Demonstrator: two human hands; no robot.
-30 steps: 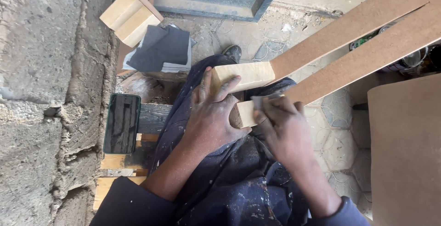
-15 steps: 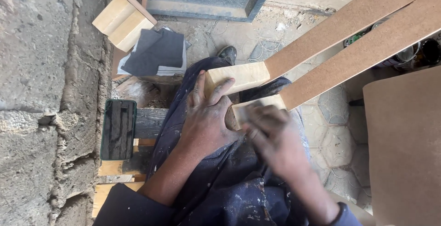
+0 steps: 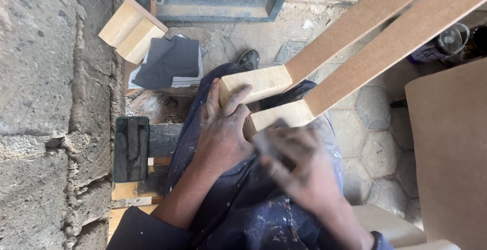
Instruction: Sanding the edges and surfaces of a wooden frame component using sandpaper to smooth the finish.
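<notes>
Down on the person's lap, two pale wooden blocks sit at the near ends of two long brown boards that run up and away to the right. The upper block point(image 3: 256, 84) caps the upper board point(image 3: 355, 21), and the lower block point(image 3: 281, 116) caps the lower board point(image 3: 401, 37) just beside it. The left hand point(image 3: 223, 130) lies against both blocks, its fingers spread and curled over the near end of the upper block, gripping it, while the palm presses by the end of the lower block. The right hand point(image 3: 299, 166) is at the near end of the lower block and is blurred; its fingers look curled around something small and grey, but whether they grip it cannot be told for sure. Both hands are dusty. Beneath them are dark blue work trousers point(image 3: 253, 209) flecked with pale spots, and a dark shoe point(image 3: 249, 57) shows beyond the knee. To the left, a dark phone point(image 3: 131, 148) lies face up on a wooden bench point(image 3: 162, 138), near a rough stone wall point(image 3: 45, 103). Farther up lie folded grey sheets point(image 3: 170, 62) and more pale wood pieces point(image 3: 129, 29). A large brown panel point(image 3: 451, 153) fills the right side over a patterned tile floor point(image 3: 375, 148).
</notes>
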